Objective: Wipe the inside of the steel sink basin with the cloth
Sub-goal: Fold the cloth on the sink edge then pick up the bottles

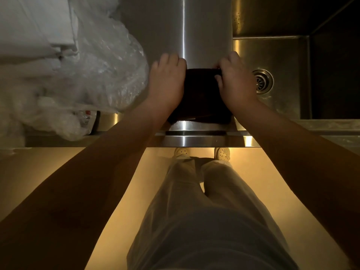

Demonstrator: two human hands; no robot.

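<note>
On the brushed-steel counter (155,26), two hands hold a dark, squarish fabric cloth (200,94).
Left hand (167,80) and right hand (235,82) each grip a far corner; the rectangular steel sink basin (282,55) lies immediately rightward, nearest the right hand.

Cloth (200,94) on counter (165,26), left of sink (282,106)
</note>
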